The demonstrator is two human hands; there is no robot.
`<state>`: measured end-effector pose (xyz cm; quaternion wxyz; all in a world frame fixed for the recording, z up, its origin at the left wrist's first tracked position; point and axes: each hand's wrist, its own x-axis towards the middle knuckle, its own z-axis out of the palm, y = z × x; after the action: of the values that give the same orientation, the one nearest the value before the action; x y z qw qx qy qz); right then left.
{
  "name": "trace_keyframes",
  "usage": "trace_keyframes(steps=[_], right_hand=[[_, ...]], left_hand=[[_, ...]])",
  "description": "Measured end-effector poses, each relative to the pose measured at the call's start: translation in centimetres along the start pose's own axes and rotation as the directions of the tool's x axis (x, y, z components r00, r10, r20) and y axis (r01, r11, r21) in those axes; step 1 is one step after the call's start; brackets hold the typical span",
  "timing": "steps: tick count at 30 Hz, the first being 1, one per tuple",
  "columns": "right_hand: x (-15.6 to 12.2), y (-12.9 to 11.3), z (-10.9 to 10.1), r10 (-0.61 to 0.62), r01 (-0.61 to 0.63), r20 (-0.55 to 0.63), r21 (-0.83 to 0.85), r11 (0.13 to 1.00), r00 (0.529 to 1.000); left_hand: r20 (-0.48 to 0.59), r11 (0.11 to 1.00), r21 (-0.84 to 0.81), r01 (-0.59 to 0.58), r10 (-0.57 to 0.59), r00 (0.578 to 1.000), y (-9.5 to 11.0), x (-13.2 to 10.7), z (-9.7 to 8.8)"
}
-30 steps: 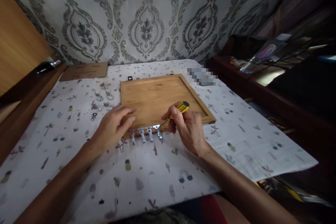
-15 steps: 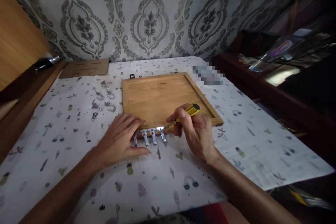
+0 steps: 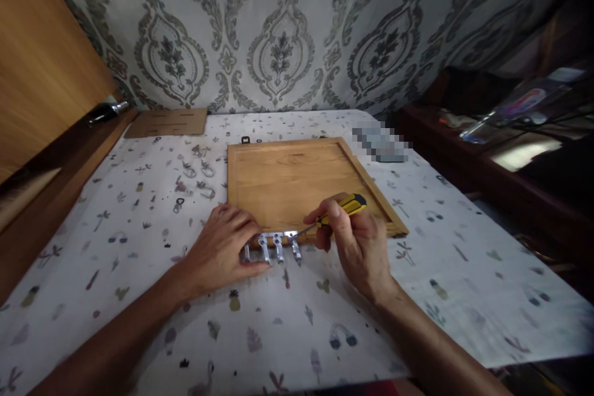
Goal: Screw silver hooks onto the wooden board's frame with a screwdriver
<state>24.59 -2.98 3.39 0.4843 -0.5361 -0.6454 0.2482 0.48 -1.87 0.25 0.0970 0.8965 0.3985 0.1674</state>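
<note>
A shiny strip (image 3: 278, 240), apparently four-hooked, lines the framed wooden panel (image 3: 292, 179).

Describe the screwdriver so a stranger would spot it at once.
On the patterned tablecloth lies a framed wooden board. By its near edge, the right hand holds the screwdriver. Its yellow and black handle sets it apart from the silvery hooks near its tip.

Slotted cardboard (image 3: 167, 123) lies near patterned wallpaper (image 3: 278, 43); a bottle (image 3: 520, 105) rightward.

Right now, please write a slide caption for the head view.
Right hand holds a yellow-black screwdriver at a silver metal hook rail along a framed wooden panel.
</note>
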Motion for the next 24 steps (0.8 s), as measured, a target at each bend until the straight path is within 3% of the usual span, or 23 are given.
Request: trace_keyframes(steps=[17, 24], right_hand=[[-0.17, 0.44, 0.13, -0.005, 0.005, -0.003, 0.026, 1.0, 1.0], [-0.36, 0.62, 0.09, -0.004, 0.004, -0.012, 0.035, 0.999, 1.0]], left_hand=[[0.021, 1.0, -0.013, -0.004, 0.004, 1.0, -0.01, 0.04, -0.27], [-0.041, 0.999, -0.009, -0.054, 0.054, 0.998, 0.6, 0.03, -0.41]])
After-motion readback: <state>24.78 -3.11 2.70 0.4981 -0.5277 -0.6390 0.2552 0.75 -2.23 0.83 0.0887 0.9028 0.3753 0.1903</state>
